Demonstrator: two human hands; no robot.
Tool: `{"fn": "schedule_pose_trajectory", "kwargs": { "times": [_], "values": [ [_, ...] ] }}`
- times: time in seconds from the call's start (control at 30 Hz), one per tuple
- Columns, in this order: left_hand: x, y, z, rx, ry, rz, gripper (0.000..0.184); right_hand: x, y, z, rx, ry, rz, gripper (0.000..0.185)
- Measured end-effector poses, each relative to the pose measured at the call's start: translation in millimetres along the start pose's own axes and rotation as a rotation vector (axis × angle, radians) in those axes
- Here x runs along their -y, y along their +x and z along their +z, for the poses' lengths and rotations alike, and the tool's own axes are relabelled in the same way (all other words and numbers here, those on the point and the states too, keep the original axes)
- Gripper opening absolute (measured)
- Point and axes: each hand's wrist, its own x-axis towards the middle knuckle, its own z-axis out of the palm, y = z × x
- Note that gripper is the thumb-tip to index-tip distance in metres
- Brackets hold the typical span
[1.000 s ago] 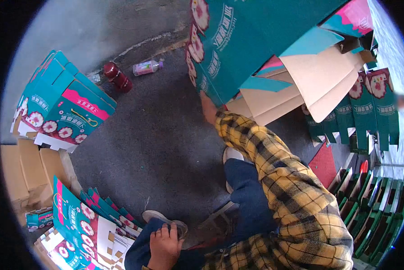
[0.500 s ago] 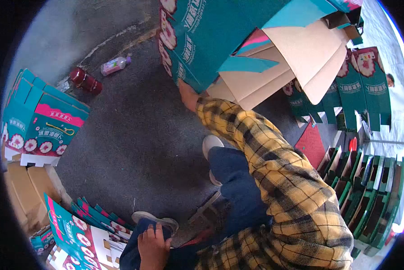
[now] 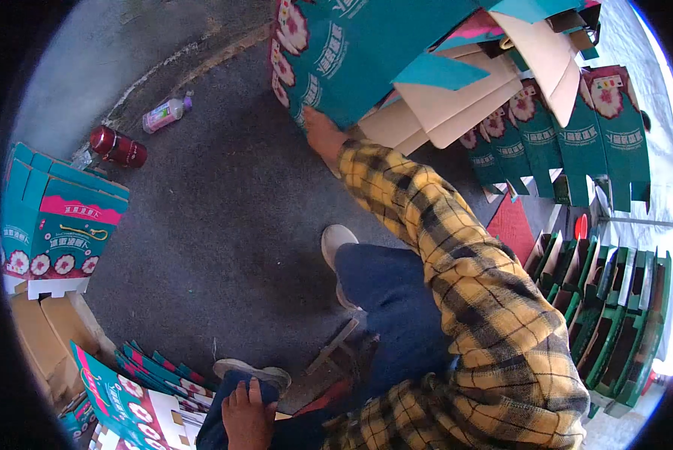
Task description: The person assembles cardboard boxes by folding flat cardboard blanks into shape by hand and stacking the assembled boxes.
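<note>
My right hand (image 3: 323, 137), in a yellow plaid sleeve, grips the lower left edge of a large green printed carton (image 3: 385, 52). Its fingertips are partly hidden by the carton. The carton is tilted, with brown inner flaps (image 3: 464, 94) spread toward the right. Low in the view, my left hand (image 3: 248, 414) rests on my knee, fingers slightly apart and nothing in it.
Folded green cartons stand at the left (image 3: 62, 221), at the lower left (image 3: 130, 405) and at the right (image 3: 576, 139). Green-edged trays (image 3: 610, 322) stack at the lower right. A dark red flask (image 3: 119, 146) and a pink-labelled bottle (image 3: 165, 114) lie on the floor.
The view has swung, so the floor items appear farther left. The large carton, still in my right hand, has moved higher in view and its flaps have shifted. My left hand stays on my knee.
</note>
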Motion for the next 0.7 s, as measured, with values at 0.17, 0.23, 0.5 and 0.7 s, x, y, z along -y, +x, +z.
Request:
{"fn": "schedule_pose_trajectory", "kwargs": {
  "times": [0.17,0.23,0.5,0.7],
  "values": [
    [0.9,7.2,1.8,-0.008,0.025,0.016,0.069,-11.3,-22.5,50.1,-0.178,0.232,0.146,0.034],
    [4.2,6.5,10.0,0.067,0.023,-0.034,0.075,-15.3,-22.6,74.8,-0.230,0.216,0.148,0.032],
    [-2.1,26.5,-12.3,0.199,-0.037,-0.215,0.067,-37.8,-15.9,123.6,-0.274,0.393,0.161,0.022],
    [-4.5,20.9,-13.5,0.204,-0.089,-0.285,0.063,-34.8,-4.7,129.0,-0.321,0.363,0.197,0.022]
  ]
}}
